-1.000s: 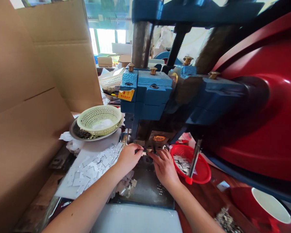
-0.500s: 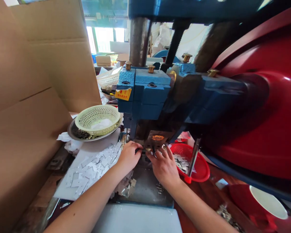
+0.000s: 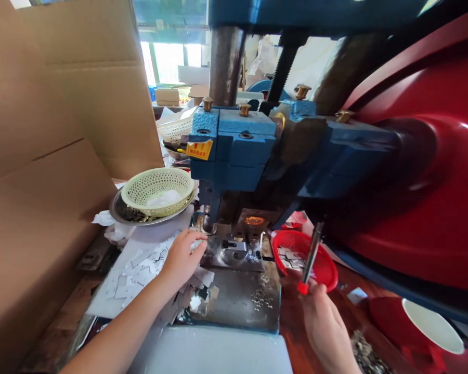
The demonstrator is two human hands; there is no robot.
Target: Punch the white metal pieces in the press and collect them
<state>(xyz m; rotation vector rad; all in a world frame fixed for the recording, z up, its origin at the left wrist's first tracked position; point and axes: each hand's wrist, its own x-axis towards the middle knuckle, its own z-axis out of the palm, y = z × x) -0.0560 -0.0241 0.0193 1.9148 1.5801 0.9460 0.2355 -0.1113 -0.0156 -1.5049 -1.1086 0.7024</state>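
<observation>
Overlapping the right hand [image 3: 324, 321] is a red-tipped rod [image 3: 311, 259].

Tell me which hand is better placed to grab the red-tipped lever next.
Right, most likely: the right hand is close by the red-tipped lever, while the left hand is across the die plate.

Red-brown tabletop [image 3: 290, 327], sm. stuff on it.
Red basket [image 3: 326, 266], a flat pale pc. [image 3: 356, 295] nr. it, plus heap of sm. metallic bits [image 3: 367, 355].
</observation>
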